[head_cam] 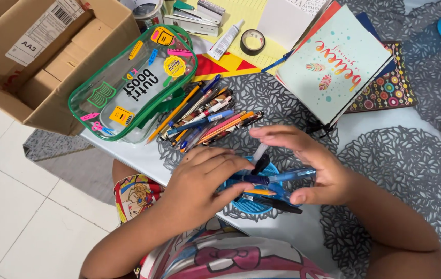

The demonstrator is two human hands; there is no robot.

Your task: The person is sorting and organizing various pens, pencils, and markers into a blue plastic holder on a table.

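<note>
Nearest the camera is the person's patterned shirt (231, 258), bright with pink and blue shapes, and from it both forearms reach up onto the bench (406, 155), which wears a pale blue cloth printed with grey leaf rounds.

The left hand (200, 181) lies palm down, its fingers curled over a handful of pens (267, 188); its grip is closed loosely on the dark blue pen barrels under the fingertips. The right hand (311, 165) faces it from the other side, fingers spread and arched over the same pens, thumb tucked below; its grip is open, cupping rather than clamping, with a clear blue pen touching its palm. Between and under the two hands sits a round blue mesh holder (251, 205), partly hidden, and the pens lie across it, one black tip sticking out below the right thumb.

Just beyond the left hand's knuckles lies a loose pile of pens and pencils (205, 121), fanned on the cloth. Beyond that pile rests a clear pouch with green trim (132, 82), leaning against a cardboard box (50, 51). Beyond the right hand's fingertips lies a pale green notebook (337, 64) on top of other books. Farther off are a roll of tape (252, 41) and a white tube (226, 40) on yellow paper (254, 15).
</note>
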